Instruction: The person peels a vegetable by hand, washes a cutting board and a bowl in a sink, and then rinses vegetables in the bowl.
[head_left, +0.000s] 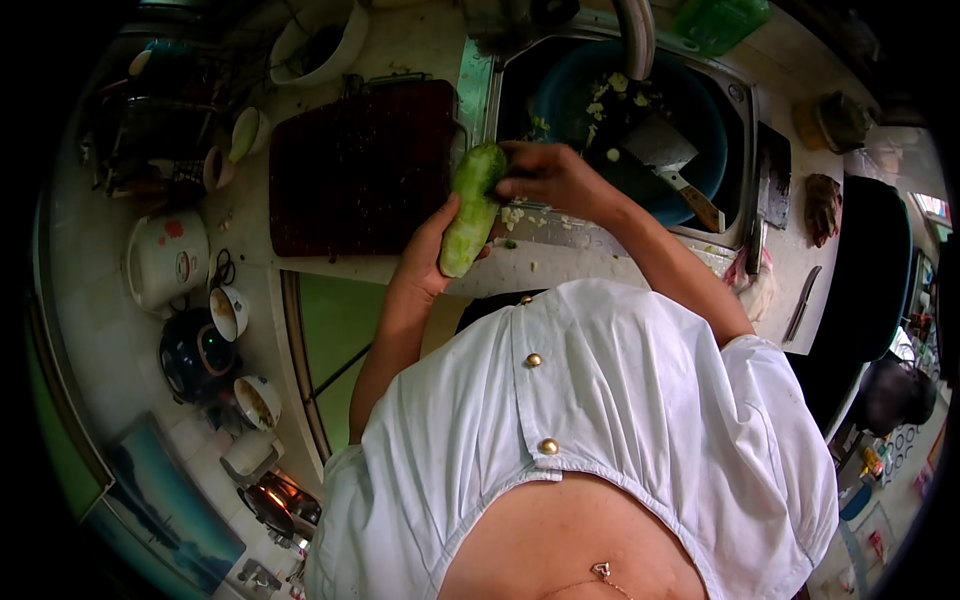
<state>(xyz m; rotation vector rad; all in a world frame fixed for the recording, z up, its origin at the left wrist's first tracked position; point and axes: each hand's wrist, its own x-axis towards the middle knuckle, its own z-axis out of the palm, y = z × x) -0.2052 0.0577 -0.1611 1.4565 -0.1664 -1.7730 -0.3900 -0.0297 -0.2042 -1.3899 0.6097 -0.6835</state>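
Observation:
My left hand (431, 247) is closed around the lower part of a large, pale green, mostly peeled cucumber (471, 217). Dark green skin shows near its upper end. Close to that end, at its right side, is my right hand (544, 176), its fingers bent and blurred; whether they hold a small tool cannot be made out. Behind the hands stands a dark red cutting board (360, 172). To the right, a blue basin (709, 142) sits in the sink with vegetable scraps and a wide-bladed knife with a wooden handle (697, 202) in it.
The faucet (636, 37) reaches over the basin. Right of the sink lie a cleaver (772, 176), a brown glove (823, 210) and a narrow knife (802, 304). Scraps dot the counter edge (585, 259). At left are a rice cooker (169, 259) and several bowls, one patterned (229, 311).

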